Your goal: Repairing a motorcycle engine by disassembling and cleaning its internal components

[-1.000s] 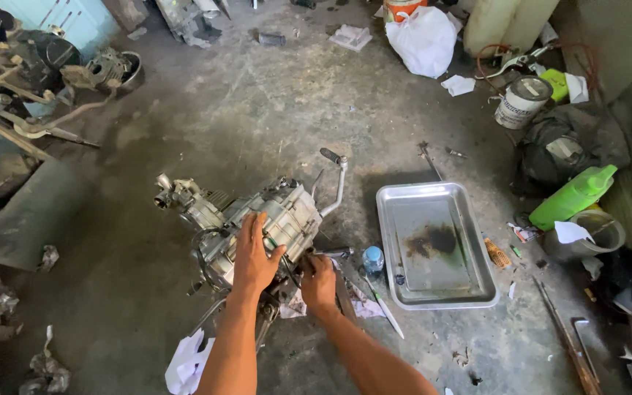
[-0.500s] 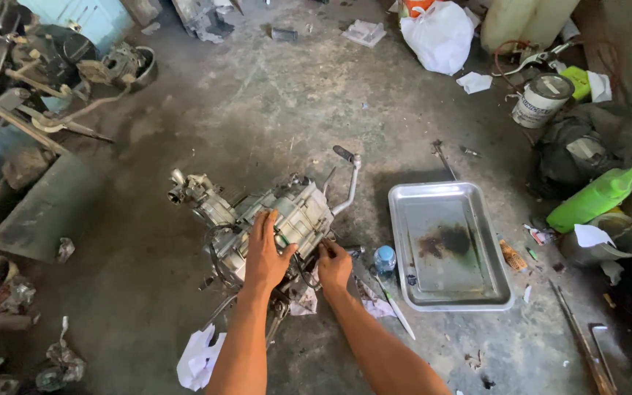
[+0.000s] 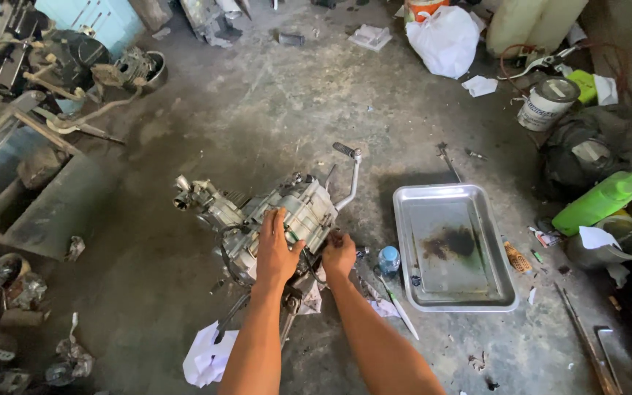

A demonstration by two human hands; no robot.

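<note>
Grey engine (image 3: 279, 212) under both hands.

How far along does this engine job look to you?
Done: the engine is out of any vehicle and sits on the concrete floor. In hand: the left hand lies flat on its casing and the right hand is closed at its side; what it grips is hidden. Left: the casing looks whole, and the metal tray holds only oil stains, no parts.

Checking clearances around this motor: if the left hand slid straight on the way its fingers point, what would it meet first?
The left hand already lies on the engine; straight on, it probably just runs along that casing toward bare floor.
</note>
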